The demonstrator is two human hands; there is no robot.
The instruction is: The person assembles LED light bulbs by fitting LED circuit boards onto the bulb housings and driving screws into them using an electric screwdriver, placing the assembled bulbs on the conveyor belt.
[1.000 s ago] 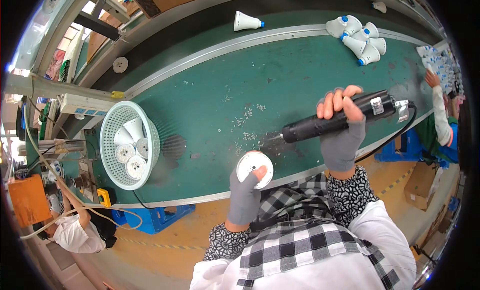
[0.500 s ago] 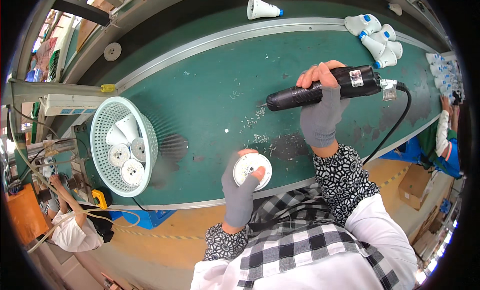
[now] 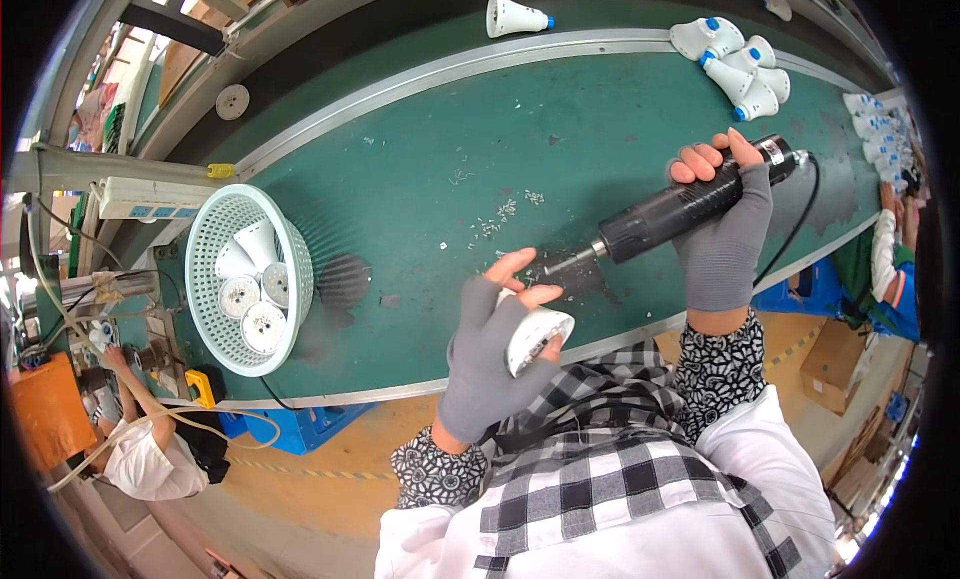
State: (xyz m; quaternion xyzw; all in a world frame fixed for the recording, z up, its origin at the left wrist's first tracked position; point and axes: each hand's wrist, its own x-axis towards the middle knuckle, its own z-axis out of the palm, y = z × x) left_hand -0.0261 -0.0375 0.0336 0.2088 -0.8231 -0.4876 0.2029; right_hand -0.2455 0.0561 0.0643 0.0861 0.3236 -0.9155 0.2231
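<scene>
My left hand (image 3: 490,354), in a grey fingerless glove, is closed around a white LED bulb housing (image 3: 541,335). The housing is tilted, with its round face turned to the right. The forefinger and another fingertip reach out over the green bench. My right hand (image 3: 722,224), gloved the same way, grips a black electric screwdriver (image 3: 648,223). Its metal bit (image 3: 574,263) points down and left, its tip close to the left fingertips. Small screws (image 3: 496,219) lie scattered just beyond; whether one is at the tip or in those fingers is too small to tell.
A pale green basket (image 3: 302,304) at left holds several bulb housings. More white housings with blue ends (image 3: 728,77) lie at the far right, and one (image 3: 516,17) lies beyond the metal rail (image 3: 440,74). A black cord (image 3: 806,219) trails from the screwdriver. Other people work at both sides.
My left hand has tipped the housing from facing up to facing right and stretched its fingers toward the screws. My right hand has moved right and nearer, swinging the bit down beside them.
</scene>
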